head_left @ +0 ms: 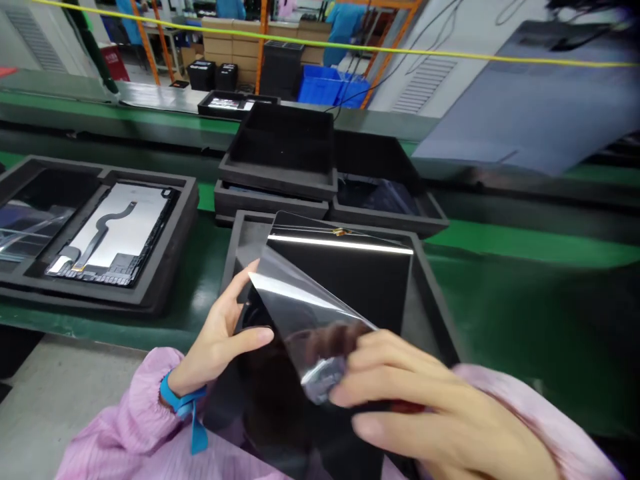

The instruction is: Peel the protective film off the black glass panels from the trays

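Observation:
A black glass screen panel lies tilted toward me, its far end over a dark foam tray. My left hand grips the panel's left edge, thumb on the front and fingers around the side. A clear film is partly lifted off the glass, its near end folded back. My right hand, a little blurred, pinches the bunched end of that film over the middle of the panel. The panel's lower part reaches down to my pink sleeves and lap.
At left, a foam tray holds a display assembly with a ribbon cable. Stacked trays and another tray stand behind the panel. A yellow cord crosses above. Blue bins and people in blue are farther back.

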### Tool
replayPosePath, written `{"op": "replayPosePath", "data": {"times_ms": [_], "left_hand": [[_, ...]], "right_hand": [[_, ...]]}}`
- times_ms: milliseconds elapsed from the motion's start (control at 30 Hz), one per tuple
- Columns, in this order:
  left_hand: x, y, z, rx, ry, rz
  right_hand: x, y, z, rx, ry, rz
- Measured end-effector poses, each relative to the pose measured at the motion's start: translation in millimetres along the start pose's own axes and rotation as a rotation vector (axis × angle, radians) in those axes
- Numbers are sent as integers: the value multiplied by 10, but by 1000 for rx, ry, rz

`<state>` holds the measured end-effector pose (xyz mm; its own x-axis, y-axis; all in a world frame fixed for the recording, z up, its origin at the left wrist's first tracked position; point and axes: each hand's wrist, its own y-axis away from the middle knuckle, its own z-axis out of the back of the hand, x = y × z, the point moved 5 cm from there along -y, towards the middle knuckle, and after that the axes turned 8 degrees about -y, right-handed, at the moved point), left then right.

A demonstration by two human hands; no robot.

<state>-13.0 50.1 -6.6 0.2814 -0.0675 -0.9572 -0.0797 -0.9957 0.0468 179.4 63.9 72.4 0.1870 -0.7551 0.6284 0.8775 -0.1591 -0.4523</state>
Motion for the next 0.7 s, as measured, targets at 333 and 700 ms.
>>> {"op": "replayPosePath", "data": {"times_ms": [333, 700], "left_hand": [[-26, 35, 224, -234, -147, -6], [8, 149, 452, -375, -258, -10]], "right_hand": [[-74, -314, -186, 410, 89, 273], [72, -342, -380, 458, 357, 399]]}}
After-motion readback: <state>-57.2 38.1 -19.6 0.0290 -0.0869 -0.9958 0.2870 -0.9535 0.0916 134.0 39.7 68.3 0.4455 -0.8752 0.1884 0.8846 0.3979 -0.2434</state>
